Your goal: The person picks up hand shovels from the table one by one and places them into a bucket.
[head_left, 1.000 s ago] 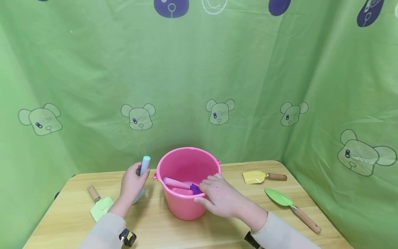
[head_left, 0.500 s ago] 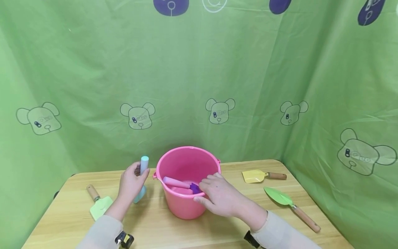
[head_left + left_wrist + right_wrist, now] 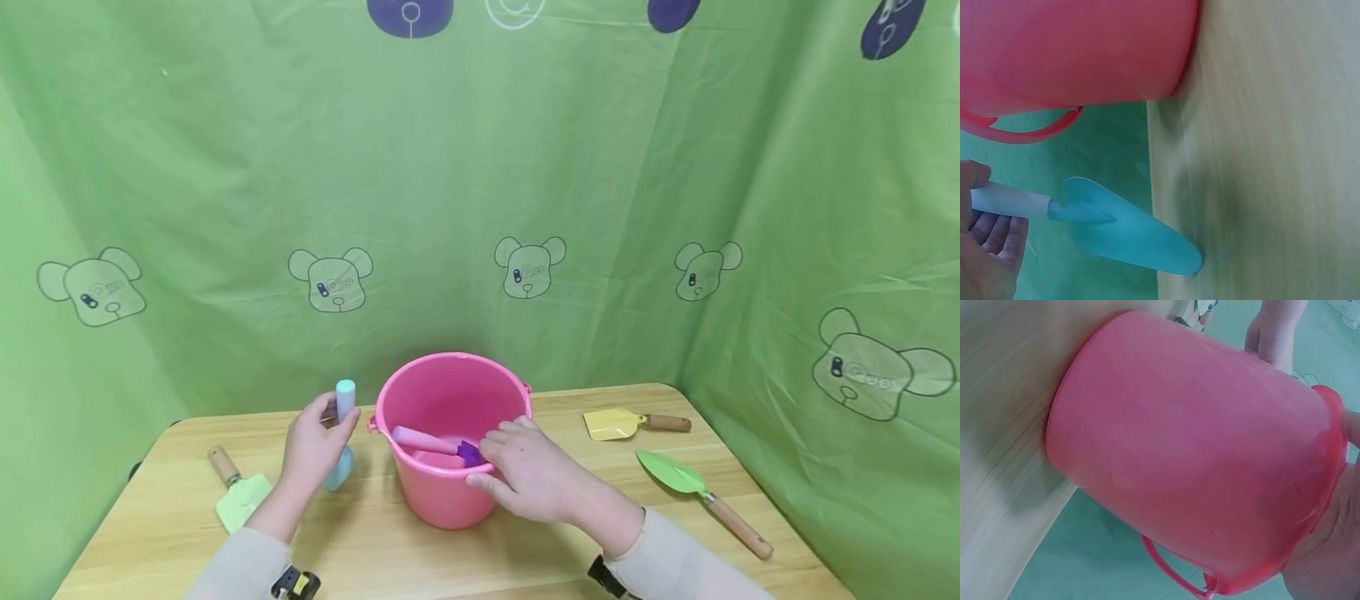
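Observation:
A pink bucket (image 3: 450, 500) stands upright on the table, its rim gripped at the front right by my right hand (image 3: 536, 471). In the right wrist view, the thumb (image 3: 1351, 428) lies over that rim. Inside leans a toy tool with a lilac handle (image 3: 423, 440) and a purple lower part, mostly hidden by the bucket wall and my hand. Left of the bucket, my left hand (image 3: 313, 442) holds a blue trowel (image 3: 1129, 231) by its pale handle (image 3: 1010, 200). The blade points down, its tip at the tabletop; I cannot tell if it touches.
A light green shovel (image 3: 243, 500) lies at the left of the wooden table (image 3: 360, 558). On the right lie a yellow shovel (image 3: 613, 424) and a green pointed trowel (image 3: 675, 473), both with wooden handles. Green cloth (image 3: 435, 167) hangs behind and at the sides.
The blue trowel has swung more upright and slightly left in my left hand, and more of its blade shows. My right hand and the bucket have stayed in place.

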A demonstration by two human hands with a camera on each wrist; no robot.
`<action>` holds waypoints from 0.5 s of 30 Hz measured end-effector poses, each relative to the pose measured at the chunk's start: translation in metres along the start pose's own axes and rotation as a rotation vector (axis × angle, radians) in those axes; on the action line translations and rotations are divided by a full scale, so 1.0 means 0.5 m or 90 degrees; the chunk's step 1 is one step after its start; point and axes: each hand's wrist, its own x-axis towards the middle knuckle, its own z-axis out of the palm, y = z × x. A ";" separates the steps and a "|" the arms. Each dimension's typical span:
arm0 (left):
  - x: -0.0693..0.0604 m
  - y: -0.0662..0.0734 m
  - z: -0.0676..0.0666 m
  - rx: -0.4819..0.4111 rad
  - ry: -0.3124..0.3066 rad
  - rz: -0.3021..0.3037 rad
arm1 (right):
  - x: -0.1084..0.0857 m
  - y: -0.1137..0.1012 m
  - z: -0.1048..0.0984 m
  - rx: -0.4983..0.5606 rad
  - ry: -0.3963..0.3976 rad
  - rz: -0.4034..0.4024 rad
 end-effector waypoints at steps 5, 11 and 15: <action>-0.005 0.014 -0.007 -0.006 0.001 0.010 | 0.001 0.000 0.000 -0.003 -0.002 0.001; -0.013 0.021 -0.011 -0.019 -0.010 0.015 | -0.001 0.000 0.000 -0.002 -0.003 0.002; -0.018 0.019 -0.014 -0.017 -0.012 0.024 | -0.001 0.000 0.001 0.001 -0.004 0.004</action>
